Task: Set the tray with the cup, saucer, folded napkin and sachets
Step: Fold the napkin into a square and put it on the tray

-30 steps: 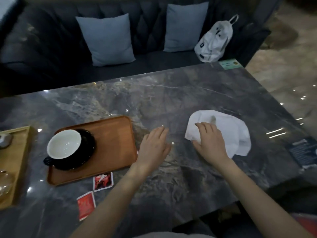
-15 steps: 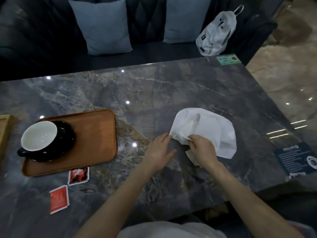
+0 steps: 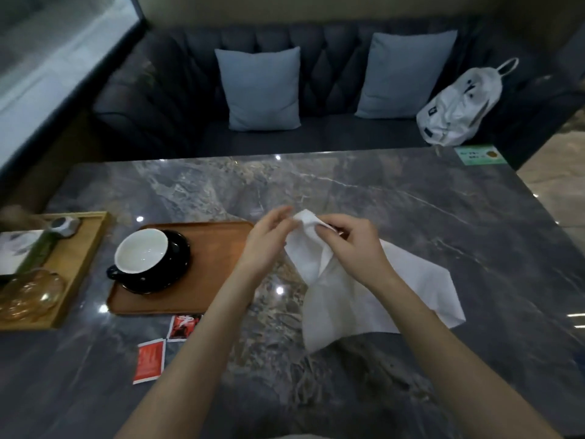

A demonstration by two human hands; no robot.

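A brown wooden tray (image 3: 218,267) lies on the marble table, left of centre. On its left half a black saucer (image 3: 177,264) carries a black cup (image 3: 142,253) with a white inside. Two red sachets (image 3: 150,361) (image 3: 183,326) lie on the table just in front of the tray. A white napkin (image 3: 348,299) hangs unfolded above the table to the right of the tray. My right hand (image 3: 351,245) pinches its top edge. My left hand (image 3: 269,239) touches the same top corner from the left, fingers curled around it.
A lighter wooden tray (image 3: 79,267) at the far left holds a glass vessel (image 3: 28,296), a card and a small metal object (image 3: 63,226). Beyond the table stands a dark sofa with two blue cushions (image 3: 262,90) and a white bag (image 3: 459,106).
The napkin lay flat on the table under my right hand; now both hands have lifted it by its top edge. My head has also risen, showing more of the sofa.
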